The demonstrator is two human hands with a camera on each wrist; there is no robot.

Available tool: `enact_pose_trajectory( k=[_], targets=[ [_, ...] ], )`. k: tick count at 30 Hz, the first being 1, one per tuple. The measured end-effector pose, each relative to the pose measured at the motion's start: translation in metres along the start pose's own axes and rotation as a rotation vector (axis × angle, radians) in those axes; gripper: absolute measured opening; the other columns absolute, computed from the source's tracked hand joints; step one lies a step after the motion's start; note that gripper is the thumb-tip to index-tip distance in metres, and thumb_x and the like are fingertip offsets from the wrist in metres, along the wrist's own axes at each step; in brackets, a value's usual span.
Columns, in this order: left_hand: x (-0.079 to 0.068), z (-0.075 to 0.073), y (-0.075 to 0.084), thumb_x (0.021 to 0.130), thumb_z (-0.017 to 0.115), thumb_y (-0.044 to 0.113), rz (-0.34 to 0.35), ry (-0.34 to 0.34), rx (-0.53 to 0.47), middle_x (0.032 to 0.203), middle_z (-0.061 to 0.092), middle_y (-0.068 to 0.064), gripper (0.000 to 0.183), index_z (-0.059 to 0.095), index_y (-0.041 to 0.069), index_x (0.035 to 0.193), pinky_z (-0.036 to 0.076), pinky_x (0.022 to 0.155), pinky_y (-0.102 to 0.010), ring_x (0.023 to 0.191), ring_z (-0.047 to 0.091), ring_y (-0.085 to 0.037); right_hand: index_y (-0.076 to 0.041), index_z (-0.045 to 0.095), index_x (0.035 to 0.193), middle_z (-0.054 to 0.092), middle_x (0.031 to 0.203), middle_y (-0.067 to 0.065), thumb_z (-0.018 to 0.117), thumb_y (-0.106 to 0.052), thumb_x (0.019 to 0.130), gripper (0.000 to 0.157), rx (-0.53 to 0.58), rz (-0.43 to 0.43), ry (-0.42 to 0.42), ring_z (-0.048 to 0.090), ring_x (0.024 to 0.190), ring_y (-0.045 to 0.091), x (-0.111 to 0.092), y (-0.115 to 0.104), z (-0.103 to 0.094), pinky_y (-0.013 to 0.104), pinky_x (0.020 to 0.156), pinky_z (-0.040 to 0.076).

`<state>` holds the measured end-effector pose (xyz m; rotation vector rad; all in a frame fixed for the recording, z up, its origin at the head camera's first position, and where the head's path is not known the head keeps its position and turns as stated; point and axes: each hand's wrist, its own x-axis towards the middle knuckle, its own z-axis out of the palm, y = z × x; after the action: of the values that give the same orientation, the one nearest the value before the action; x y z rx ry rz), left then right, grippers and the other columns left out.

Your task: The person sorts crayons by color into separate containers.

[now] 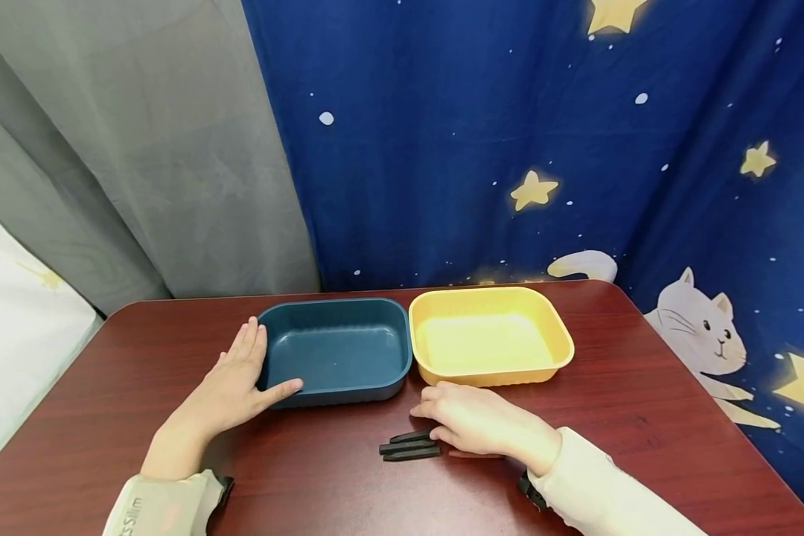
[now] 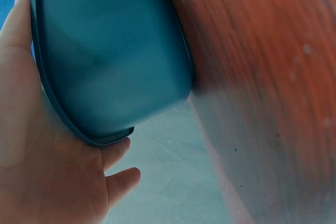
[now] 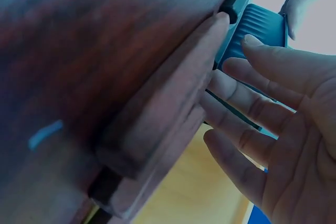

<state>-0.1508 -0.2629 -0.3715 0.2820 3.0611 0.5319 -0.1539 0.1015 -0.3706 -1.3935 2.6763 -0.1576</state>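
Observation:
My left hand (image 1: pixel 231 383) rests against the left side of a dark blue rectangular tub (image 1: pixel 335 361), its fingers straight along the outer wall and its thumb over the front rim. In the left wrist view, the palm lies at the tub's wall (image 2: pixel 115 51). My right hand (image 1: pixel 479 420) hovers low over several short black sticks (image 1: pixel 410 450) and a brownish stick (image 1: pixel 476 455), partly hidden beneath it. The right wrist view shows loosely bent fingers beside the brownish sticks (image 3: pixel 163 98), with a black stick (image 3: pixel 239 1) past their far end. I see nothing pinched there.
A yellow tub (image 1: pixel 492 378) stands right beside the blue one near the back edge of the reddish-brown table (image 1: pixel 308 484). Behind the table hang a grey curtain (image 1: pixel 174 149) and a blue curtain with stars (image 1: pixel 442 149).

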Motion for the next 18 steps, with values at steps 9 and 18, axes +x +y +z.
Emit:
enact_pose_trajectory(
  k=[9, 18],
  targets=[
    [0.0002, -0.0004, 0.001, 0.086, 0.059, 0.07, -0.002, 0.001, 0.005, 0.165, -0.003, -0.027, 0.119, 0.005, -0.01, 0.155, 0.018, 0.111, -0.074, 0.153, 0.005, -0.045, -0.018, 0.073, 0.102, 0.061, 0.092, -0.009, 0.074, -0.014, 0.086, 0.016, 0.008, -0.018, -0.033, 0.058, 0.088, 0.005, 0.006, 0.0029, 0.0013, 0.023, 0.081, 0.052],
    [0.001, -0.0003, 0.0004, 0.086, 0.06, 0.07, 0.003, 0.003, 0.003, 0.164, 0.001, -0.028, 0.119, 0.006, -0.01, 0.155, 0.02, 0.111, -0.074, 0.152, 0.007, -0.045, -0.02, 0.068, 0.096, 0.06, 0.086, -0.011, 0.073, -0.009, 0.086, 0.016, 0.084, 0.024, -0.068, 0.054, 0.083, 0.003, 0.0079, 0.0, 0.0016, 0.022, 0.075, 0.051]
  ],
)
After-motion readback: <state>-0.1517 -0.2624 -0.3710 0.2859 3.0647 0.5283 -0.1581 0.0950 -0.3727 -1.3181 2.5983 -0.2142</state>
